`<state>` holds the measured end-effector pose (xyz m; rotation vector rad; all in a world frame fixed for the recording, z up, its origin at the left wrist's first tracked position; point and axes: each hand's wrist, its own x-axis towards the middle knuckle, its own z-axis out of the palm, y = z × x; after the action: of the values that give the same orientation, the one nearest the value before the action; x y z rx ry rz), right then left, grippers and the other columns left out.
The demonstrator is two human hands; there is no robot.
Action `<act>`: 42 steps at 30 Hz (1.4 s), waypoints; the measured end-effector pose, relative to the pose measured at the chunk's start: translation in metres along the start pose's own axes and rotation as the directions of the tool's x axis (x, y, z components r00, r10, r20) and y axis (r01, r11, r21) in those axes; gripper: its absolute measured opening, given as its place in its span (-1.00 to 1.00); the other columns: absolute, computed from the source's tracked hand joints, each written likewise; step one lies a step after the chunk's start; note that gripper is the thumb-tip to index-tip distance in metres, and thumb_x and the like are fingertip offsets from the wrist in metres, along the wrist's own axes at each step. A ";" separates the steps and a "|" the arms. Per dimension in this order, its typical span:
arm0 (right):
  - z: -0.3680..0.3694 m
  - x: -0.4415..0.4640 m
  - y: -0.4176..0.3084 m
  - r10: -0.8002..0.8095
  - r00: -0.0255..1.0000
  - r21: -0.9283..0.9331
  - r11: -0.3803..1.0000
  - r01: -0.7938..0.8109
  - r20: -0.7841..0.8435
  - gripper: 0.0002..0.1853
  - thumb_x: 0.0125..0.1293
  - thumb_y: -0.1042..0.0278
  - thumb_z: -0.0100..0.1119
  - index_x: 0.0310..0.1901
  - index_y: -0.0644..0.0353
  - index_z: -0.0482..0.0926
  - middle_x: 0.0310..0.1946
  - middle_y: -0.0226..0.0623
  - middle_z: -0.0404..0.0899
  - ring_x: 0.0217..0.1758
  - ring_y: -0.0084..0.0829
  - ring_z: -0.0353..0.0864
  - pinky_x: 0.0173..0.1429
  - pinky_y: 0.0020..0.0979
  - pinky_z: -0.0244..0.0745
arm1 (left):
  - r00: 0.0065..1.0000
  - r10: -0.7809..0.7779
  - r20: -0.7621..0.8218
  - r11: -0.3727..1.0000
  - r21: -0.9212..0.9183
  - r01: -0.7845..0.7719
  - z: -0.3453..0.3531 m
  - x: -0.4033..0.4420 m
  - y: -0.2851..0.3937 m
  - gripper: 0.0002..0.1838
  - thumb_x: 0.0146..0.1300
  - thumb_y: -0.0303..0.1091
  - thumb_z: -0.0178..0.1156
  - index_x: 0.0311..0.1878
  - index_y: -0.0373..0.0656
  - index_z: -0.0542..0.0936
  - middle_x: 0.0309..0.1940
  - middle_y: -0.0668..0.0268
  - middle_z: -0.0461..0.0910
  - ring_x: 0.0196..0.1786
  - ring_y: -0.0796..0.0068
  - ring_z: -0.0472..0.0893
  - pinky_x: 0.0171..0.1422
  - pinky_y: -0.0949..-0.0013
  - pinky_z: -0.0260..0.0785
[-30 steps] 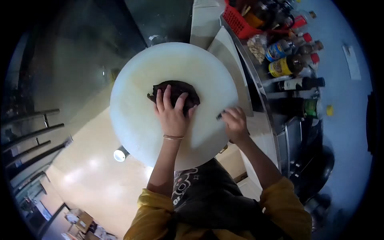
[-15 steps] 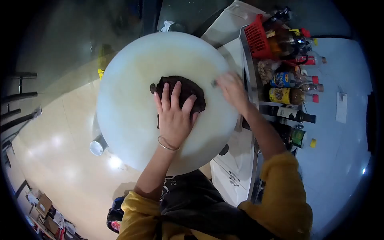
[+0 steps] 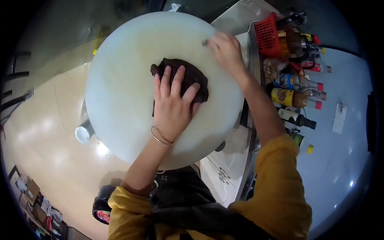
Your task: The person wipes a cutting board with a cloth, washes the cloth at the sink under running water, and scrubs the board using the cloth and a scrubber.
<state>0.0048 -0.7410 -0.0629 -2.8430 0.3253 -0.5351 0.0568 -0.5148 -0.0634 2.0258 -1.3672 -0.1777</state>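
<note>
A dark brown folded cloth [image 3: 192,78] with wrinkled edges lies near the middle of a round white board [image 3: 120,116]. My left hand [image 3: 174,94] rests flat on this cloth, fingers spread, and covers its near left part. A thin bangle circles that wrist. Over the far right part of the board is my right hand [image 3: 226,50], its fingers closed together. A small dark greyish thing [image 3: 205,43] shows at its fingertips, too small and blurred to name. The right hand is apart from the cloth.
To the right, several sauce bottles [image 3: 294,97] stand beside a red plastic basket [image 3: 267,37]. A white cabinet [image 3: 218,192] is below the board's right edge. At the left, a pale cylindrical container [image 3: 84,133] sits beneath the board's rim. Boxes [image 3: 32,192] lie at lower left.
My right hand has moved toward the far side of the board, its fingers closed. My left hand stays on the cloth. The whole view has shifted a little.
</note>
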 end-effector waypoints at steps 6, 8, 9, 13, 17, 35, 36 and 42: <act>-0.021 -0.085 0.010 -0.076 0.994 0.076 0.994 0.082 -0.078 -0.92 0.11 0.44 0.13 -0.42 0.27 0.53 -0.42 -0.13 0.50 -0.31 -0.04 0.45 -0.20 -0.18 0.37 | 0.999 0.030 -0.030 1.000 0.007 -0.030 -0.002 0.001 -0.001 -0.53 -0.19 -0.27 0.34 -0.09 0.09 0.49 0.20 0.11 0.25 0.27 -0.09 0.18 0.33 -0.18 -0.03; -0.039 -0.110 -0.017 0.058 0.998 0.006 0.998 -0.058 0.039 -0.91 0.11 0.45 0.11 -0.39 0.27 0.55 -0.40 -0.14 0.52 -0.30 -0.02 0.46 -0.17 -0.17 0.38 | 1.000 0.006 0.008 1.000 -0.005 -0.006 -0.004 0.000 0.000 -0.55 -0.19 -0.27 0.34 -0.12 0.09 0.51 0.20 0.12 0.26 0.27 -0.08 0.18 0.32 -0.16 -0.01; -0.034 -0.097 -0.012 0.048 0.998 0.006 0.999 -0.048 0.043 -0.91 0.11 0.45 0.11 -0.39 0.27 0.55 -0.40 -0.14 0.52 -0.30 -0.02 0.46 -0.17 -0.17 0.38 | 1.000 -0.001 0.000 1.000 -0.005 0.001 -0.002 0.002 -0.001 -0.55 -0.19 -0.27 0.34 -0.12 0.09 0.51 0.20 0.12 0.26 0.27 -0.08 0.18 0.32 -0.16 -0.01; 0.005 -0.004 0.004 0.030 0.999 -0.052 0.998 -0.029 0.028 -0.93 0.08 0.46 0.11 -0.41 0.26 0.53 -0.40 -0.13 0.50 -0.24 -0.02 0.45 -0.12 -0.15 0.36 | 1.000 0.006 0.007 0.997 0.076 -0.007 0.006 0.003 0.002 -0.59 -0.16 -0.27 0.32 -0.14 0.09 0.51 0.15 0.18 0.31 0.22 0.02 0.25 0.24 -0.07 0.09; -0.003 -0.026 0.004 0.027 1.000 0.040 0.999 -0.027 0.012 -0.95 0.07 0.49 0.06 -0.50 0.25 0.48 -0.41 -0.15 0.49 -0.21 -0.09 0.46 -0.11 -0.15 0.36 | 0.998 0.022 -0.056 0.979 0.203 -0.011 -0.002 0.020 -0.005 -0.64 -0.12 -0.32 0.30 -0.18 -0.03 0.51 -0.04 0.23 0.43 0.01 0.18 0.38 0.02 0.08 0.20; -0.043 -0.086 -0.010 0.674 0.624 0.905 -0.400 -0.142 0.396 -0.79 0.26 0.31 0.06 -0.16 0.25 0.50 -0.26 -0.20 0.59 -0.26 -0.42 0.60 -0.22 -0.45 0.50 | 0.912 -0.058 -0.406 0.974 0.179 0.141 0.030 0.142 -0.070 -0.72 0.01 -0.19 0.27 -0.19 -0.04 0.57 -0.25 0.23 0.57 -0.10 0.15 0.48 -0.05 0.15 0.28; -0.045 -0.096 -0.015 0.677 0.618 0.885 -0.461 -0.067 0.399 -0.75 0.25 0.29 0.07 -0.11 0.25 0.48 -0.24 -0.17 0.59 -0.25 -0.39 0.60 -0.22 -0.44 0.51 | 0.928 -0.054 -0.369 0.984 0.140 0.113 0.037 0.148 -0.064 -0.72 0.01 -0.19 0.27 -0.21 -0.07 0.58 -0.28 0.23 0.58 -0.14 0.18 0.50 -0.07 0.16 0.28; -0.063 -0.136 -0.042 0.754 0.525 0.875 -0.484 0.034 0.396 -0.75 0.19 0.26 0.15 -0.17 0.24 0.52 -0.30 -0.24 0.60 -0.30 -0.40 0.60 -0.24 -0.42 0.51 | 0.968 0.243 -0.068 0.970 0.045 -0.241 0.089 0.150 0.006 -0.78 0.00 -0.27 0.26 -0.26 -0.09 0.61 -0.31 0.19 0.59 -0.22 0.14 0.55 -0.09 0.19 0.34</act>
<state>-0.1354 -0.6778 -0.0398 -0.5157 0.7216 -0.7824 0.0769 -0.6865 -0.0898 1.8550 -1.5657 0.0302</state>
